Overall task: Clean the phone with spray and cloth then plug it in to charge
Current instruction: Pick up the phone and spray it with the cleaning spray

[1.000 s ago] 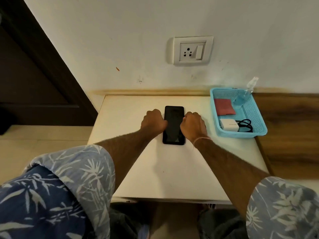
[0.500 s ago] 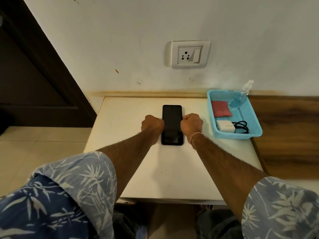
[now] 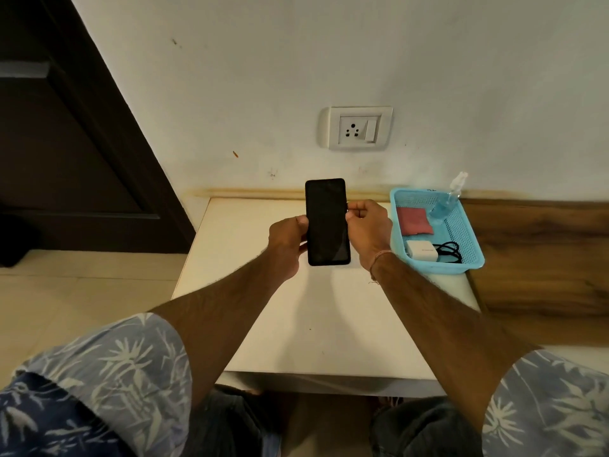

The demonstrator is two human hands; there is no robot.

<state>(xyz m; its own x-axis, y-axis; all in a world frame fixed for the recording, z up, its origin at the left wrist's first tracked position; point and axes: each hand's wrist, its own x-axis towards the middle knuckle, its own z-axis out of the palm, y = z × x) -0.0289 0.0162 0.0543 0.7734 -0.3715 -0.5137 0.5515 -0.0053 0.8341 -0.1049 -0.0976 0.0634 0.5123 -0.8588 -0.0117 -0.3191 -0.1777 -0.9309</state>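
One phone (image 3: 327,222) was held between the two hands, its dark screen turned up towards the camera and its long side pointing away from the person. It appeared to be raised clear of the table (image 3: 329,318). The left hand (image 3: 286,239) was closed on the left edge, with the thumb laid along the front rim; the fingers behind could not be seen. The right hand (image 3: 369,230) was curled on the right edge, higher up, in a pinch. The grip seems to have been kept to the edges so that the glass was left bare for spraying and wiping.

Just to the right of the right hand a blue basket (image 3: 441,267) was set within easy reach, so that each tool could probably be taken without the phone being put far aside. The spray bottle (image 3: 443,206) was leaned in its far corner, the red cloth (image 3: 413,220) was laid flat beside the bottle, and the white charger (image 3: 421,250) with its black cable (image 3: 448,250) was kept at the near end. A wall socket (image 3: 355,128) was seen above and beyond the hands, near enough for charging, by the look of it.

By count: two hands, one phone, one basket, one bottle, one cloth, one charger, one coiled cable, one socket. No cleaning step looked begun.
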